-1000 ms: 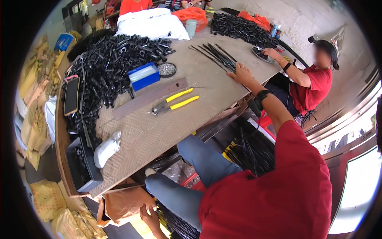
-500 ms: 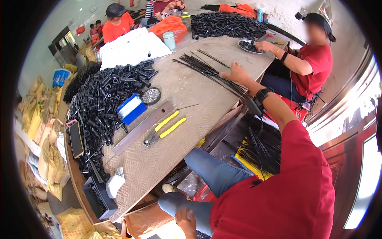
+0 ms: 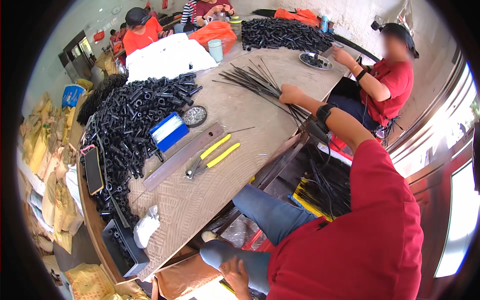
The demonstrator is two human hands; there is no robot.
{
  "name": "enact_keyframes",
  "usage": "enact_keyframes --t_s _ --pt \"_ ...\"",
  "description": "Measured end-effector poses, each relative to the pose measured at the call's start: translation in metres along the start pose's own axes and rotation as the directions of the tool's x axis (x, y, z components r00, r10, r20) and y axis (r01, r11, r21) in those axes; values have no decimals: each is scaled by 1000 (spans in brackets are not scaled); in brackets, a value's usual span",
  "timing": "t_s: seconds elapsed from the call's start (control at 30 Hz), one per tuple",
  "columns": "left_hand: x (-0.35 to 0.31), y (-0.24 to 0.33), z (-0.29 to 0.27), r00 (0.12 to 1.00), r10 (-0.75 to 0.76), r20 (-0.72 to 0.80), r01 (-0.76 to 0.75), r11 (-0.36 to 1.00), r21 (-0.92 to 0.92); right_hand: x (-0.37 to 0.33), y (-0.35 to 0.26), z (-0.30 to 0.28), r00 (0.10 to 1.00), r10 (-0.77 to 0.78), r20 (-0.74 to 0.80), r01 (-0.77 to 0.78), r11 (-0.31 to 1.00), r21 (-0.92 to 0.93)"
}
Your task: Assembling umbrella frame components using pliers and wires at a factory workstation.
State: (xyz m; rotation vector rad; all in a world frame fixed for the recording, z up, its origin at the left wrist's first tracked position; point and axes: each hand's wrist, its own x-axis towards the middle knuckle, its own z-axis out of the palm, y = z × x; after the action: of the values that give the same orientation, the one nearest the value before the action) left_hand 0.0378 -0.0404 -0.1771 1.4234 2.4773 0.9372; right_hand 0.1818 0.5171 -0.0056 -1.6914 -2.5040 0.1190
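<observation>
My right hand (image 3: pixel 291 94), with a dark band on its wrist, is closed around a fanned bundle of thin black rods (image 3: pixel 252 80) at the table's right edge. The rods' far ends spread over the tabletop. My left hand (image 3: pixel 235 274) rests low by my knee, fingers loosely bent and apart, holding nothing that I can see. Yellow-handled pliers (image 3: pixel 212 158) lie with jaws apart on the table beside a flat metal bar (image 3: pixel 175 160). Near them are a blue box of thin white pieces (image 3: pixel 169 131) and a round dish of small shiny bits (image 3: pixel 194 116).
A big heap of short black tubular parts (image 3: pixel 127 120) covers the table's left side, with a phone (image 3: pixel 93 170) at its edge. A grey bin (image 3: pixel 125 250) and a white bag (image 3: pixel 146 226) sit at the near corner. A co-worker (image 3: pixel 387 75) sits at right by a metal plate (image 3: pixel 302 60).
My right hand has gone from resting with fingers stretched over the rods to closing around them; their ends now fan out more. The co-worker's hand has risen from the plate.
</observation>
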Motion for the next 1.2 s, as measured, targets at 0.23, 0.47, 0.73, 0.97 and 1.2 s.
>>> enact_keyframes --t_s 0.23,0.47,0.73,0.97,1.2 --pt "1 -11 5 998 -51 29 53 997 -59 29 27 -2 996 73 44 -84 899 430" --pt "8 -15 6 999 -39 27 40 998 -55 69 -1 -50 976 52 -210 127 646 753" --pt "13 -1 6 997 47 -55 -42 994 100 81 -87 -166 713 109 -693 586 449 674" --pt "11 -23 -22 970 -73 233 81 996 -22 -1 -127 -43 567 -152 -810 770 446 456" --pt "134 171 -167 989 93 116 5 758 -653 -101 -205 -131 729 -646 -224 430 177 885"
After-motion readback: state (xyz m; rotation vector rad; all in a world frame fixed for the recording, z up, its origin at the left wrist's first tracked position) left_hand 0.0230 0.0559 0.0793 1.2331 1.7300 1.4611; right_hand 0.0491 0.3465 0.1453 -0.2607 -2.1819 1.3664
